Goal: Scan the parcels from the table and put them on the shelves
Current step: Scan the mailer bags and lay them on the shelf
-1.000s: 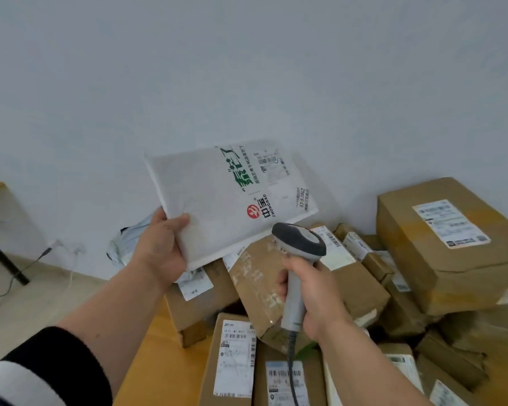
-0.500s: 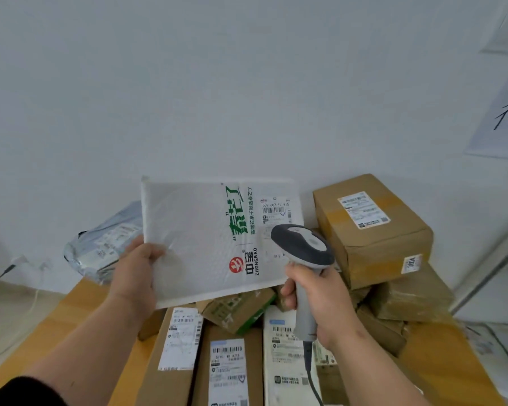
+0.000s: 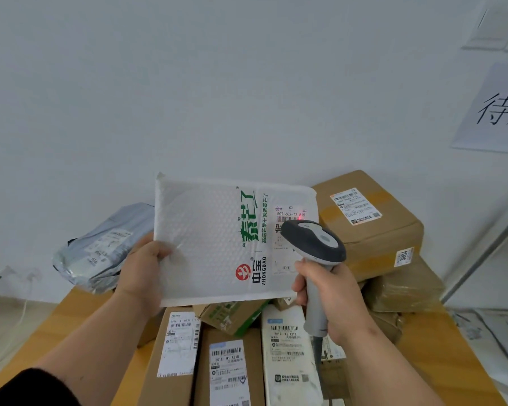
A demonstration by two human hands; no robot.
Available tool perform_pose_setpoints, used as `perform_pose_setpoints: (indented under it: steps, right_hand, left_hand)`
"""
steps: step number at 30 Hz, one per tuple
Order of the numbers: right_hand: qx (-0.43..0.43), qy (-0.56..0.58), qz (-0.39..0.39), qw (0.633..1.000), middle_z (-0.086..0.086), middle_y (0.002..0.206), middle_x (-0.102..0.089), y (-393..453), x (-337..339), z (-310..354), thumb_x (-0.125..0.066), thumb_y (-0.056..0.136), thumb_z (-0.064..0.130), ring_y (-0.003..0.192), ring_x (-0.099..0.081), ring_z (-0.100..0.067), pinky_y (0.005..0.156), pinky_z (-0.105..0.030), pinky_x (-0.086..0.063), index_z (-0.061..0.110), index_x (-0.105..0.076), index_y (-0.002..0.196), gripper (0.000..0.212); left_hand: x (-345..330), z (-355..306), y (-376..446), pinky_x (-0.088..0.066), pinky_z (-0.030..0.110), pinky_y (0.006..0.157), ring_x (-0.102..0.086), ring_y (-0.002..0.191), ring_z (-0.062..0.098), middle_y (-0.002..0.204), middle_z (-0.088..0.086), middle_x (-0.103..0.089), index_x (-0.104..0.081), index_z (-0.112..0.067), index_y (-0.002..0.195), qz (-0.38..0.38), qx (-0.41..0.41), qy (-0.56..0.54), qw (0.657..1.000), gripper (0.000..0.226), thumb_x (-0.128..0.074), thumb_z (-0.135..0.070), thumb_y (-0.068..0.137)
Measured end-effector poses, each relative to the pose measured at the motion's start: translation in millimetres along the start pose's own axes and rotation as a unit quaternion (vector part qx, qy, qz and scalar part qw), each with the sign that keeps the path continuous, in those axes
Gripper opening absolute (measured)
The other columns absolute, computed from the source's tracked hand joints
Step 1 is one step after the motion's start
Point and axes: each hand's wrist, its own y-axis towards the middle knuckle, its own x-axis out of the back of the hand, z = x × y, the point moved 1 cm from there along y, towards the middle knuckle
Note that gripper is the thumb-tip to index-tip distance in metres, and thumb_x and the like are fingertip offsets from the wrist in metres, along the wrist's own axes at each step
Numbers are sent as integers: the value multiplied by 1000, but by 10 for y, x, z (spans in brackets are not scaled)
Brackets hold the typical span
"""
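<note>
My left hand (image 3: 143, 269) grips the left edge of a white bubble mailer (image 3: 211, 244) with green and red print, held up above the table. My right hand (image 3: 332, 300) grips the handle of a grey barcode scanner (image 3: 314, 244). The scanner's head points at the mailer's shipping label (image 3: 289, 218), where a red light spot shows. The scanner hides the lower part of the label.
Several cardboard parcels (image 3: 176, 356) with labels lie on the wooden table (image 3: 82, 317) below my hands. A big brown box (image 3: 367, 224) stands stacked at the right. A grey poly bag (image 3: 100, 250) lies at the left. A shelf frame (image 3: 481, 259) shows at the right edge.
The mailer has levelled out and come closer to the scanner. A red scan light now falls on its label. The view has shifted right.
</note>
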Motion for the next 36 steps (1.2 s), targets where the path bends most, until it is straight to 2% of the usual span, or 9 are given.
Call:
perform_pose_setpoints:
  steps: [4, 9, 14, 20, 22, 25, 31, 36]
  right_hand:
    - [-5, -8, -6, 1000, -19, 65, -61, 1, 18, -6, -66, 87, 14, 51, -53, -21, 63, -37, -49, 7, -61, 58, 30]
    - [-7, -11, -22, 1000, -16, 66, -63, -8, 55, 0, -67, 87, 14, 51, -53, -19, 61, -34, -48, 4, -61, 63, 27]
    - [-14, -26, -14, 999, -18, 65, -64, -22, 112, -2, -67, 87, 17, 55, -54, -22, 64, -38, -48, 11, -65, 58, 29]
    - [-13, -27, -13, 999, -15, 67, -65, -54, 186, -6, -67, 88, 18, 56, -55, -21, 64, -37, -49, 7, -64, 63, 27]
    - [-13, -28, -12, 999, -16, 67, -65, -63, 216, -8, -67, 87, 18, 56, -55, -22, 65, -37, -49, 8, -64, 62, 27]
    - [-14, -25, -9, 1000, -15, 68, -65, -81, 270, -8, -66, 88, 16, 56, -54, -22, 64, -37, -48, 7, -63, 65, 25]
    - [-14, -22, -6, 1000, -13, 68, -65, -118, 385, -13, -66, 89, 16, 56, -54, -22, 62, -35, -48, 6, -63, 65, 26]
    - [-15, -35, -3, 999, -17, 68, -64, -168, 493, -42, -66, 88, 18, 56, -54, -23, 65, -38, -48, 2, -64, 66, 27]
  left_hand:
    - [9, 21, 39, -49, 39, 71, -58, 80, 27, 92, 3, -64, -67, -27, 92, 1, 5, 11, 1000, 30, -48, -4, 87]
    - [18, 55, 112, -51, 48, 78, -60, 84, 31, 99, 8, -66, -68, -25, 89, -3, 11, 6, 1000, 28, -50, -4, 84]
    - [-7, 95, 116, -51, 48, 78, -61, 84, 30, 99, 7, -67, -69, -26, 90, 9, 8, 18, 1000, 29, -50, -6, 86]
    - [-48, 135, 64, -51, 51, 82, -61, 86, 32, 99, 7, -68, -70, -28, 94, 9, 12, 19, 1000, 31, -50, -7, 83]
    - [-55, 147, 46, -52, 50, 79, -62, 87, 32, 100, 7, -68, -70, -28, 95, 5, 12, 16, 1000, 31, -51, -8, 82]
    - [-70, 164, 15, -51, 44, 72, -61, 86, 31, 100, 7, -67, -70, -27, 94, 2, 10, 8, 1000, 31, -50, -7, 82]
    - [-125, 189, -109, -49, 51, 83, -60, 88, 32, 99, 6, -68, -72, -30, 85, -2, 6, 18, 1000, 34, -49, -5, 81]
    - [-199, 218, -233, -47, 45, 77, -58, 81, 28, 91, 4, -65, -68, -28, 76, -2, 13, 21, 1000, 33, -48, -3, 83]
